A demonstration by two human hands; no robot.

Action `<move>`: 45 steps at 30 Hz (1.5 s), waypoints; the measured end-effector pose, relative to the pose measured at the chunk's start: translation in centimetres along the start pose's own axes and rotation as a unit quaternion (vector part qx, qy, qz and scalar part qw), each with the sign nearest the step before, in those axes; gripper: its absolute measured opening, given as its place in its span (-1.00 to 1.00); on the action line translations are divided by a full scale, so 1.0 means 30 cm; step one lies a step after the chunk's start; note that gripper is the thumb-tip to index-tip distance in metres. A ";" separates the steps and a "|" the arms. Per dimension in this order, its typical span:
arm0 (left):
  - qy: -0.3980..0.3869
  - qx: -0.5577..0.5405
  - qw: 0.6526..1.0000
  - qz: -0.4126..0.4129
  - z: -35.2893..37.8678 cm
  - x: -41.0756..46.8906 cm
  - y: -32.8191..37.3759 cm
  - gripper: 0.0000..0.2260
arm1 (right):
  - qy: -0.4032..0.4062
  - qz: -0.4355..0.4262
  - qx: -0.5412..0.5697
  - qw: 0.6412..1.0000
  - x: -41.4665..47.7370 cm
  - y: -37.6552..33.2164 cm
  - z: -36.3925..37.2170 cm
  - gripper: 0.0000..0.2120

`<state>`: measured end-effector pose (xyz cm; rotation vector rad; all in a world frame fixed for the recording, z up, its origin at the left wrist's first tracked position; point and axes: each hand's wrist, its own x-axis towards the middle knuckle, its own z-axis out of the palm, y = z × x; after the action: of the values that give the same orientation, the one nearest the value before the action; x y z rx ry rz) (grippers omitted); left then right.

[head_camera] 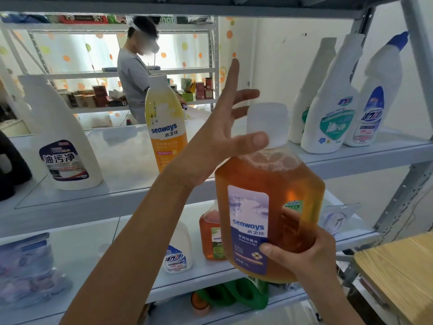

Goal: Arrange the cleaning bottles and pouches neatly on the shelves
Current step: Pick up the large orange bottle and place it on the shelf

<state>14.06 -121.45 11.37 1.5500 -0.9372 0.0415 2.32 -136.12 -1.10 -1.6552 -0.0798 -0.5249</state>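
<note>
My right hand grips a large amber disinfectant bottle with a white cap, lifted in front of the upper shelf. My left hand is raised beside the bottle's neck with fingers spread, the thumb lying against the cap. On the upper shelf stand a white degreaser bottle, a yellow Seaways bottle and three white bottles at the right. The lower shelf holds a small amber bottle, a small white bottle and a pouch.
A person in a grey shirt stands behind the rack at another shelf unit of boxes. A metal upright frames the right side. A wooden board juts in at lower right. Green items sit on the lowest shelf.
</note>
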 end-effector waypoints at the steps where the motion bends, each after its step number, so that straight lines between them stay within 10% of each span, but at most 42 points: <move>1: 0.006 0.017 1.000 -0.002 -0.013 0.003 -0.004 0.01 | 0.000 0.002 0.003 1.000 0.000 -0.001 0.001 -0.43; 6: 0.043 -0.033 0.999 0.004 -0.058 -0.009 -0.028 -0.32 | 0.024 0.005 0.007 1.000 0.005 0.007 0.001 -0.36; 26: -0.017 0.022 1.000 -0.007 -0.041 0.004 -0.030 -0.13 | 0.012 0.006 0.021 1.000 0.006 0.032 -0.003 -0.37; 30: 0.053 -0.048 0.997 -0.012 -0.050 0.008 -0.023 -0.30 | 0.024 -0.005 0.013 1.000 0.006 0.031 -0.009 -0.36; 37: -0.064 -0.056 0.996 0.007 0.046 -0.015 0.029 -0.78 | -0.020 -0.015 0.014 1.000 0.007 0.024 -0.016 -0.39; 45: -0.105 -0.115 0.987 -0.030 0.044 -0.018 0.049 -0.47 | -0.070 -0.002 0.052 0.996 0.027 0.032 -0.040 -0.34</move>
<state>12.23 -122.14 11.98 1.3851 -1.0212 -0.2691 3.02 -137.62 -1.61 -1.5879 -0.2118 -0.4005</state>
